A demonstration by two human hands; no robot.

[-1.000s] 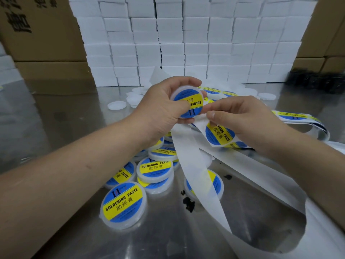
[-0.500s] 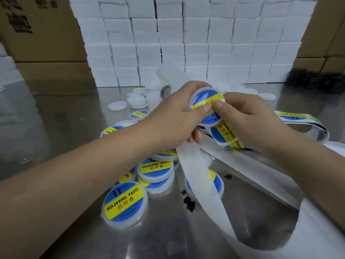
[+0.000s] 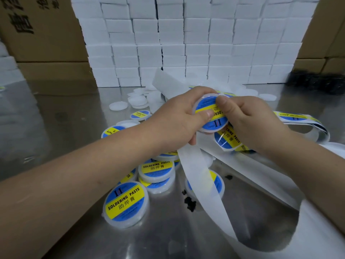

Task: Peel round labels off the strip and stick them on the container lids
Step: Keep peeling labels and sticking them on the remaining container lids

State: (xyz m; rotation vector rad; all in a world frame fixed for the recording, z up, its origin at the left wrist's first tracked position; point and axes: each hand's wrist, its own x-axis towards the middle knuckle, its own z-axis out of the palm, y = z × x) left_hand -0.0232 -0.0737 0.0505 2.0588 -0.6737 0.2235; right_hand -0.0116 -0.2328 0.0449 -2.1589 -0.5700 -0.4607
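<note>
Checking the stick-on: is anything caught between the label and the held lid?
Nothing visible. The label lies flat on the lid, gripped by the left hand, with the thumb of the right hand pressing it. The bare strip hangs below, not over the lid.

— What's legible on the nearest container (image 3: 125, 202)?
— Its round label reads "SOLDERING PASTE" on the yellow band, with "助焊膏" under that and a "II" mark on the blue above.
— And the container behind it (image 3: 156, 168)?
— The same: "SOLDERING PASTE", "助焊膏".
— The raised container (image 3: 211, 118)?
— Only part of "SOLDERING" and the "II" (the rest is covered).
— The strip label (image 3: 226, 142)?
— "ERING PASTE" and "助焊膏".
— The cardboard box (image 3: 43, 38)?
— Big black characters, cut off by the frame; I can't read them.
</note>
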